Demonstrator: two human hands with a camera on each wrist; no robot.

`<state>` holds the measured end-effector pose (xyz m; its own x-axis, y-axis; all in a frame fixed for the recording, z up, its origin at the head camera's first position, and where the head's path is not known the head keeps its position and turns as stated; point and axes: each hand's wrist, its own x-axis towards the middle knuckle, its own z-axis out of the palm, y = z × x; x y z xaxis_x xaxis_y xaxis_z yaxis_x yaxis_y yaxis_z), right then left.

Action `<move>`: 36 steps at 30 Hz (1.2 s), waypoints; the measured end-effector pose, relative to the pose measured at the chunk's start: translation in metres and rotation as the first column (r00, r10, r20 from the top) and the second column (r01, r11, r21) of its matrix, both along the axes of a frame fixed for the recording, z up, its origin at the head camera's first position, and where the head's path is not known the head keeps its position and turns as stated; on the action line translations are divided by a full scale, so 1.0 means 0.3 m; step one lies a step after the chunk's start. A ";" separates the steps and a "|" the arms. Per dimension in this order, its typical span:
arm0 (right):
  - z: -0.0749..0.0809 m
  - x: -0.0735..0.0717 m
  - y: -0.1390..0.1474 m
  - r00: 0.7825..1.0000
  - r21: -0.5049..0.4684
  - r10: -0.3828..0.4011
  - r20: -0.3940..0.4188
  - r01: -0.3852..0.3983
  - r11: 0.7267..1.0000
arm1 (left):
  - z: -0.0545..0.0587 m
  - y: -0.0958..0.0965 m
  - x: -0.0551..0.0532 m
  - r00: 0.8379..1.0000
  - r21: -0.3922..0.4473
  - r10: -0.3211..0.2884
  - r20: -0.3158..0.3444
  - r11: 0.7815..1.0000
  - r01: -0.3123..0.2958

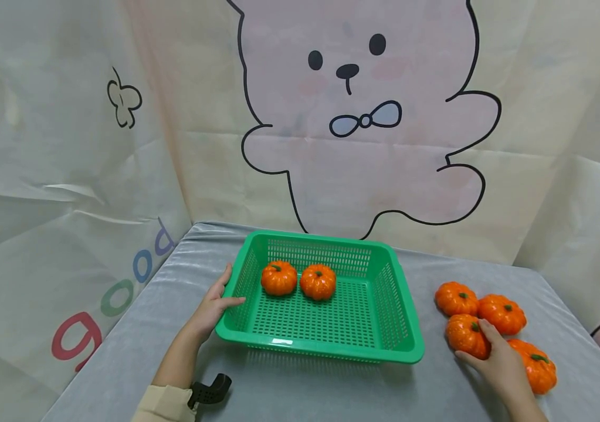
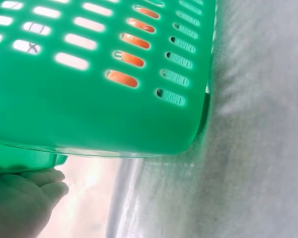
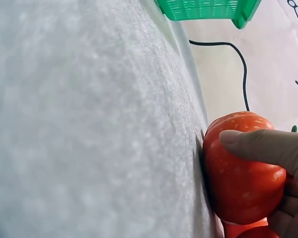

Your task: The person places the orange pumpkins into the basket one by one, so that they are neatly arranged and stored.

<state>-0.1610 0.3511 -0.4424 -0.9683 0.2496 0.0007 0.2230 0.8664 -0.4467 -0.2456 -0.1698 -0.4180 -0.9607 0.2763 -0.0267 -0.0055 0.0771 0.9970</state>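
On the grey cloth, a green plastic basket holds two small orange pumpkins, a left one and a right one. My left hand grips the basket's left rim, its thumb over the edge. To the right of the basket, my right hand holds a pumpkin between thumb and fingers. In the right wrist view, the thumb lies across this pumpkin, close over the cloth; the other fingers are partly hidden behind it.
Around the right hand sit more pumpkins: two behind, at left and right, and one beside the wrist, partly covered. A printed curtain rises behind the table. A black strap piece sticks out from the left wrist.
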 end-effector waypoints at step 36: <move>0.011 0.011 0.008 1.000 -0.008 -0.002 -0.004 0.002 1.000 | -0.003 0.002 0.002 1.000 -0.013 0.015 -0.021 1.000 -0.016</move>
